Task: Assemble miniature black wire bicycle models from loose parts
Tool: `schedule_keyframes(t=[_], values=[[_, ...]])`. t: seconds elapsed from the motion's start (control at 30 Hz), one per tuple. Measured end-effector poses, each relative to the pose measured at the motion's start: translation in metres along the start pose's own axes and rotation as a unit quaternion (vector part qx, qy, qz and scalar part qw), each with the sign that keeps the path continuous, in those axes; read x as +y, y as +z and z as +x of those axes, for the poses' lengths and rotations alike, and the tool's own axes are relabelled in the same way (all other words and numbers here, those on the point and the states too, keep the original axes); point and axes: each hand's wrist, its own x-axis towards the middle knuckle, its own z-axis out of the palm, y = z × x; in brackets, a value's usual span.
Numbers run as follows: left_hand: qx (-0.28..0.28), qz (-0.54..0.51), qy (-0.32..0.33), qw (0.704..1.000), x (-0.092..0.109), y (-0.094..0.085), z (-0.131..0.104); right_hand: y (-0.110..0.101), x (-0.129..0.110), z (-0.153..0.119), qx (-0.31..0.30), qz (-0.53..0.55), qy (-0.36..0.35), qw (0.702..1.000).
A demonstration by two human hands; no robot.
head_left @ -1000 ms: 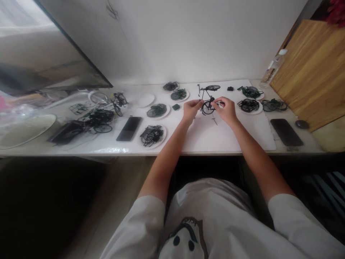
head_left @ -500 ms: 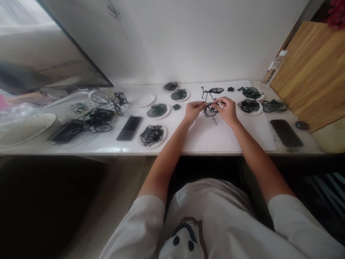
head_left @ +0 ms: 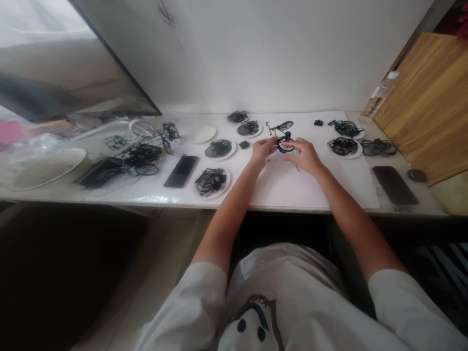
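A small black model bicycle is over the white sheet, one wheel towards the wall and the other close to me. My left hand pinches it from the left beside the near wheel. From the right comes my right hand, its thumb and forefinger apart; the forefinger tip reaches the near wheel. Under that hand a thin small tool or pin lies on the sheet, partly covered. Left of the hands sits a small dark green part. A small black part is farther right.
Paper plates with dark bicycle parts stand on both sides, such as a near left plate and a right plate. Phones lie left and right. Assembled model bicycles, a bottle and a monitor surround the area.
My right thumb has moved away from the forefinger, opening the hand. The bicycle has tilted and shifted slightly, and a dark part shows above its near wheel. The camera view has shifted a little.
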Motion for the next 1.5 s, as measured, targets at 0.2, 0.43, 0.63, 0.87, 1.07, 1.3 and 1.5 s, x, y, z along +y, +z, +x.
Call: schedule_keyframes(t=[0.2,0.43,0.63,0.87,1.07,1.3,1.5], values=[[-0.061,0.034,-0.022,0.997,0.001,0.003,-0.005,-0.001,0.005,-0.001,0.056,-0.087,-0.011,0.995],[-0.089,0.058,-0.005,0.994,0.003,0.004,-0.005,0.003,0.0,0.001,0.101,0.0,0.012,0.995],[-0.107,0.021,0.031,0.994,0.006,0.005,-0.008,0.007,0.007,0.005,0.189,0.112,0.096,0.971],[0.049,0.031,0.127,0.99,0.002,0.001,0.006,-0.002,0.016,0.008,0.238,0.133,0.098,0.957],[0.009,0.094,0.097,0.991,-0.012,-0.003,0.014,-0.002,0.018,0.01,0.251,0.141,0.101,0.952],[-0.034,0.138,0.096,0.985,-0.022,-0.002,0.019,-0.003,0.022,0.012,0.25,0.215,0.146,0.933],[-0.027,0.115,0.109,0.987,-0.016,0.0,0.014,-0.005,0.023,0.013,0.25,0.192,0.186,0.931]])
